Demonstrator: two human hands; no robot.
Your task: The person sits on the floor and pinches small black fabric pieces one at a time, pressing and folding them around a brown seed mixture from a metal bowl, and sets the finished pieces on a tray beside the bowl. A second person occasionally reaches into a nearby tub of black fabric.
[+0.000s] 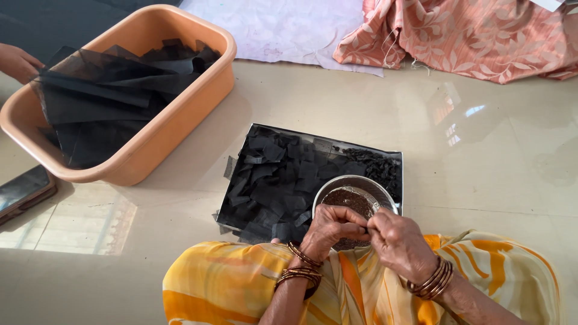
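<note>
Left hand (pixel 330 230) and right hand (pixel 397 241) pinch something tiny together above the round steel bowl of dark seeds (pixel 355 198); small black net squares (pixel 277 180) lie at ten o'clock. Best kept over the bowl.

- Right of my tray (pixel 385 157), the floor (pixel 494 174) lies bare up to the orange floral cloth (pixel 475 36); my right hand (pixel 400 244) has room there.
- On the left, the orange tub (pixel 198 90) stands near the tray, with a narrow floor gap between.
- A phone (pixel 24 189) lies at far left.
- The steel bowl (pixel 325 192) sits just before my left hand (pixel 328 229).
</note>
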